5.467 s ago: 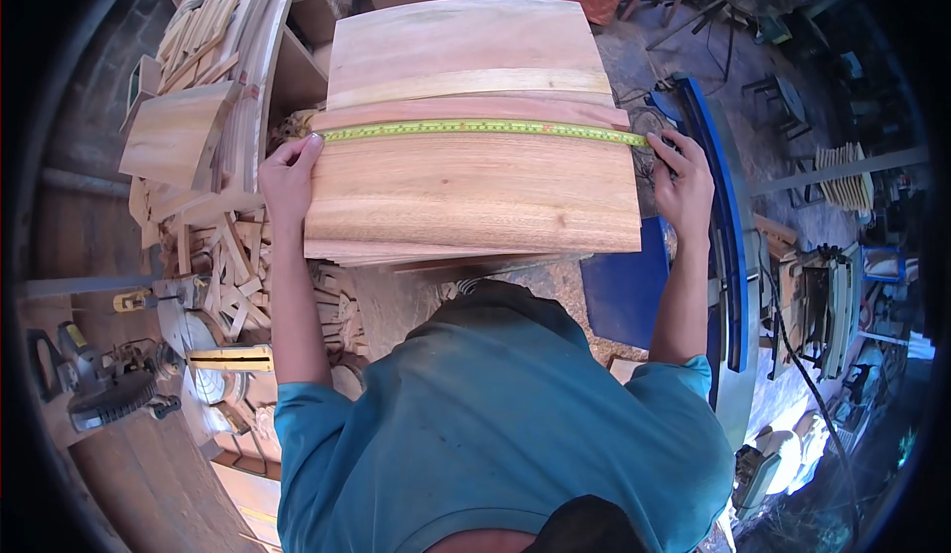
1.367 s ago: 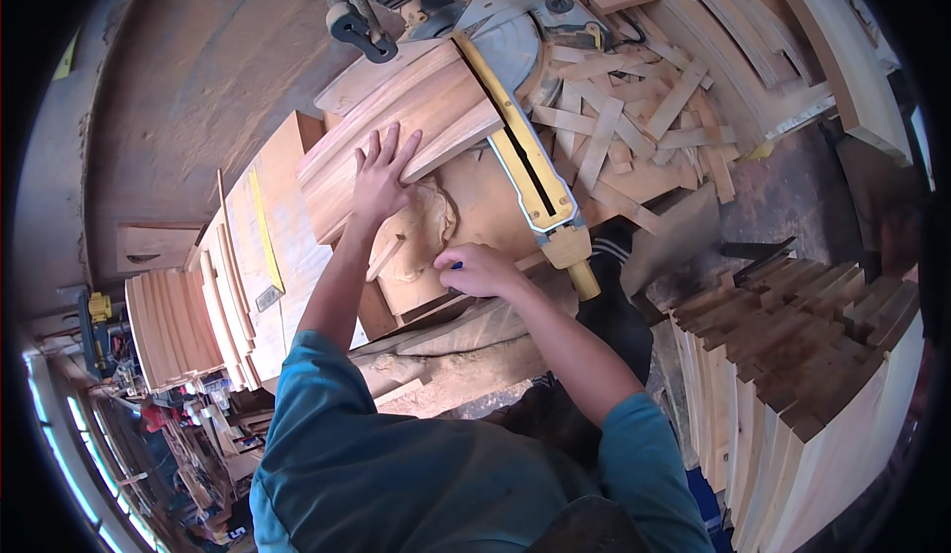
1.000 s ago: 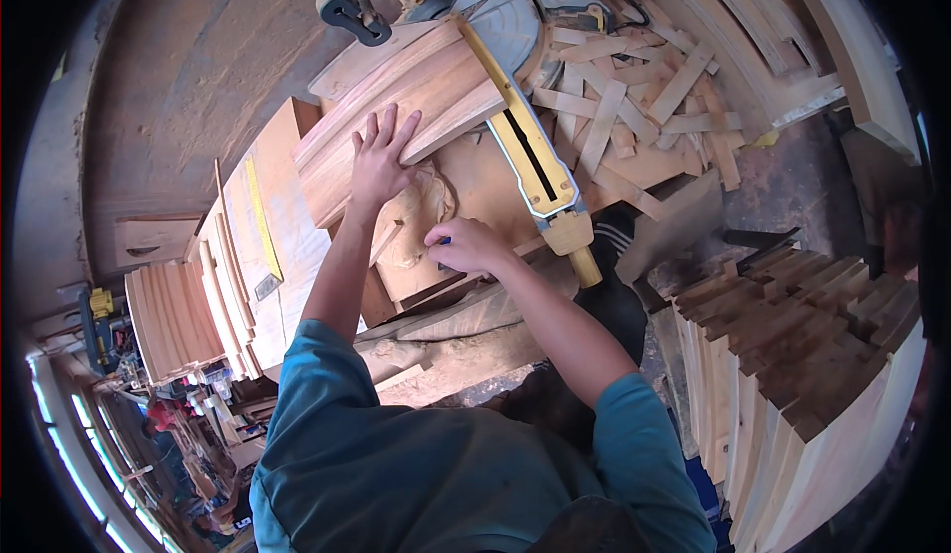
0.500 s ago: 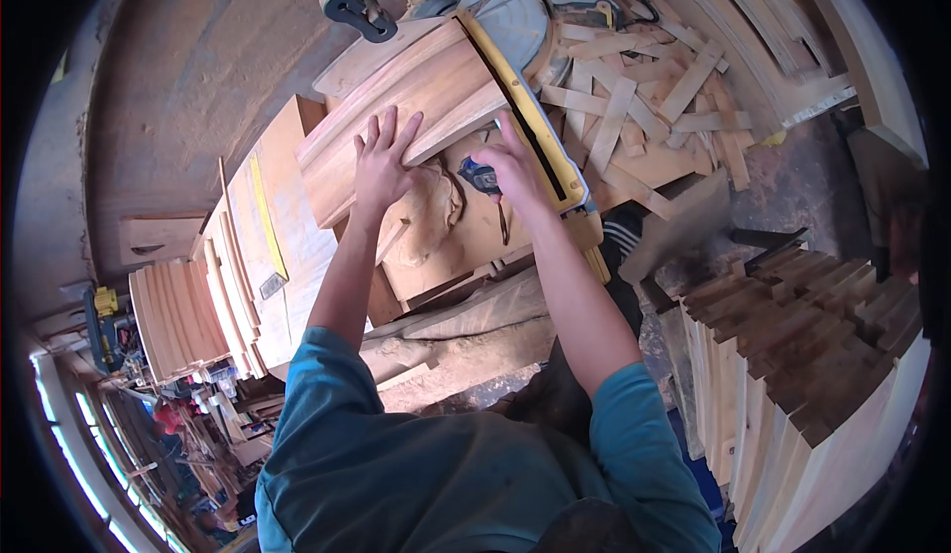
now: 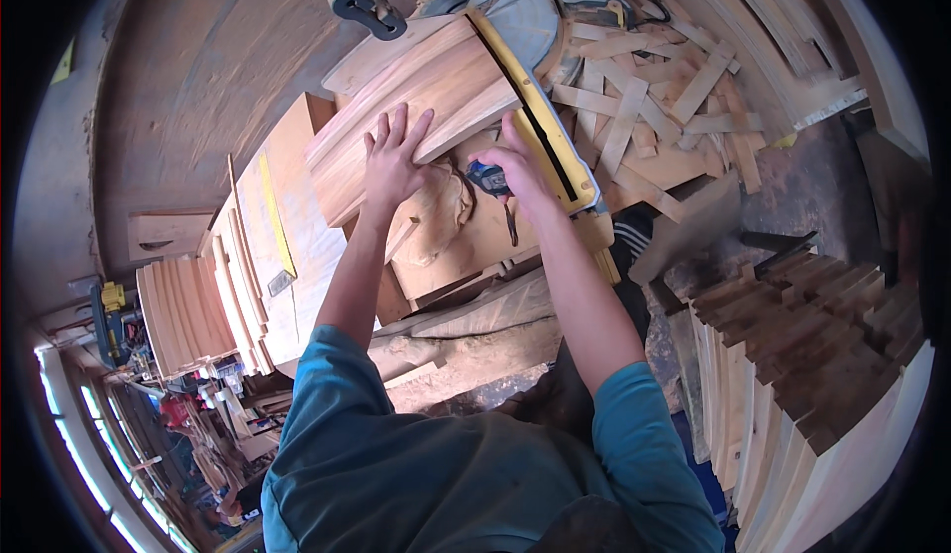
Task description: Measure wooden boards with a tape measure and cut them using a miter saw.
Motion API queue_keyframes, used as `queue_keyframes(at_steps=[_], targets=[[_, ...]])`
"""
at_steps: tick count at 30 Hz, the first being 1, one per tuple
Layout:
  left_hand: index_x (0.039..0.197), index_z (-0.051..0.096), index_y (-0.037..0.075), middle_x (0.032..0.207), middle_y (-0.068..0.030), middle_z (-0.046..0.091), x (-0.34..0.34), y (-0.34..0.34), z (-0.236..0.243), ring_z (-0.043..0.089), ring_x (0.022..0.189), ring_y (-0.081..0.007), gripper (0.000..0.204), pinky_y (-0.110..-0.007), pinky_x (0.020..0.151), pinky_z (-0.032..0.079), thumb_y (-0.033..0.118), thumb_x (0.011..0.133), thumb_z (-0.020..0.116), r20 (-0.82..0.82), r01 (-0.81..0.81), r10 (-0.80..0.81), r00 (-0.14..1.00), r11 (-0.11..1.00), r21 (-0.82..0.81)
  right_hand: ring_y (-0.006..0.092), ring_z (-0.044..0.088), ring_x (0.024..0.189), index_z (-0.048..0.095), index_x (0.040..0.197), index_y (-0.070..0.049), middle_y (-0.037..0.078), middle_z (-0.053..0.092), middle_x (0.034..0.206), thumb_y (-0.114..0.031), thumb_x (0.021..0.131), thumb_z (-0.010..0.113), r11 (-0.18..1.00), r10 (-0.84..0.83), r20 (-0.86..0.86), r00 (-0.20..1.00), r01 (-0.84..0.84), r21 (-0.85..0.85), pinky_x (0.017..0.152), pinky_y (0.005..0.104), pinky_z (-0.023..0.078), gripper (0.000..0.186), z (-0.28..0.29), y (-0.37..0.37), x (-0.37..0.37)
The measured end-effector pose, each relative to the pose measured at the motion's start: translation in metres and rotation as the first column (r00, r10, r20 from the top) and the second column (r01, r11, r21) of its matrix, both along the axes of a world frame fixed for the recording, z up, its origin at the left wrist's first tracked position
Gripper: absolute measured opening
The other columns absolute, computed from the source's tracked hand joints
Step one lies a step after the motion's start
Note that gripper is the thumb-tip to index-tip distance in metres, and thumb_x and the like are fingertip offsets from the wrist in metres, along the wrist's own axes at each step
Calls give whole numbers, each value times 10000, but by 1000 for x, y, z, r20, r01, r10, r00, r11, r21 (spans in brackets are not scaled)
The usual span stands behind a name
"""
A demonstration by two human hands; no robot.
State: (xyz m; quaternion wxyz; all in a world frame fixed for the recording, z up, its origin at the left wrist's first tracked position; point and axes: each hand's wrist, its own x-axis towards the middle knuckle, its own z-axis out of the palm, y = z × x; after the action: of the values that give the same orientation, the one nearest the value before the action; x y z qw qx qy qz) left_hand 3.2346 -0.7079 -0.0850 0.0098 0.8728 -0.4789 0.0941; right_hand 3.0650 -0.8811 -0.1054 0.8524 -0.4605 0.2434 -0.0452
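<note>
Several planed wooden boards point(image 5: 431, 88) lie side by side on the bench, their right ends by the yellow-edged base of a saw point(image 5: 555, 152). My left hand point(image 5: 396, 164) rests on the near part of the boards with its fingers spread. In my right hand point(image 5: 525, 172), a blue and black tape measure point(image 5: 485, 178) is held close to the boards' near right corner, its dark strap hanging down. My right thumb points up toward the board end. Whether any tape is pulled out cannot be made out. Beneath my hands is a light brown, crumpled-looking lump point(image 5: 436, 211).
Thin wood offcuts point(image 5: 634, 107) are heaped right of the saw. A tall stack of boards point(image 5: 783, 355) stands at the lower right. To the left lie a yellow rule point(image 5: 275, 211) and more stacked boards point(image 5: 183, 310). A clamp-like dark handle point(image 5: 367, 8) hangs at the top.
The whole view has shifted slightly, so the scene sits a little further right. My hands, the boards and the tape measure keep nearly the same places relative to each other.
</note>
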Motion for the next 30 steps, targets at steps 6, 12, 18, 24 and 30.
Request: queue_keyframes(at_steps=[6, 12, 18, 24, 30], targets=[[1523, 397, 265, 1586, -139, 344, 11, 2, 1, 340, 1427, -431, 985, -646, 1126, 266, 569, 668, 780, -88, -55, 48, 995, 996, -69, 74, 533, 589, 77, 1606, -117, 19, 628, 814, -224, 788, 650, 999, -22, -7, 1000, 22, 49, 403, 241, 368, 1005, 2, 5, -1], [1512, 423, 216, 1586, -141, 345, 26, 3, 3, 318, 1450, -398, 1041, -596, 1157, 242, 717, 652, 726, -106, -59, 47, 993, 991, -120, 107, 615, 629, 23, 1608, -170, 119, 697, 1120, -179, 859, 600, 998, 8, -26, 1000, -10, -57, 402, 241, 398, 946, -2, 10, 5], [1500, 443, 213, 1567, -153, 375, 16, 11, 6, 318, 1453, -397, 1057, -591, 1166, 225, 764, 639, 711, -126, -82, 65, 990, 986, -142, 120, 635, 730, 5, 1609, -233, 189, 486, 1466, -158, 869, 581, 999, -2, 33, 999, 3, -41, 444, 239, 413, 941, -12, 11, 4], [1529, 388, 181, 1613, -146, 287, 20, 132, -14, 230, 1502, -330, 1056, -620, 1193, 98, 713, 689, 742, -50, -397, 405, 913, 850, -346, 116, 634, 770, 5, 1610, -227, 170, 528, 1422, -166, 871, 579, 999, 6, 43, 999, -4, -54, 465, 250, 427, 938, -10, 10, 3], [1513, 352, 33, 1461, -236, 477, 7, 205, -54, 368, 1413, -377, 1024, -434, 1147, 336, 432, 712, 849, -640, -717, 333, 692, 415, -560, 117, 636, 813, 7, 1611, -230, 142, 578, 1360, -182, 872, 589, 996, 16, 31, 999, -14, -85, 491, 252, 433, 942, -11, 13, 7]])
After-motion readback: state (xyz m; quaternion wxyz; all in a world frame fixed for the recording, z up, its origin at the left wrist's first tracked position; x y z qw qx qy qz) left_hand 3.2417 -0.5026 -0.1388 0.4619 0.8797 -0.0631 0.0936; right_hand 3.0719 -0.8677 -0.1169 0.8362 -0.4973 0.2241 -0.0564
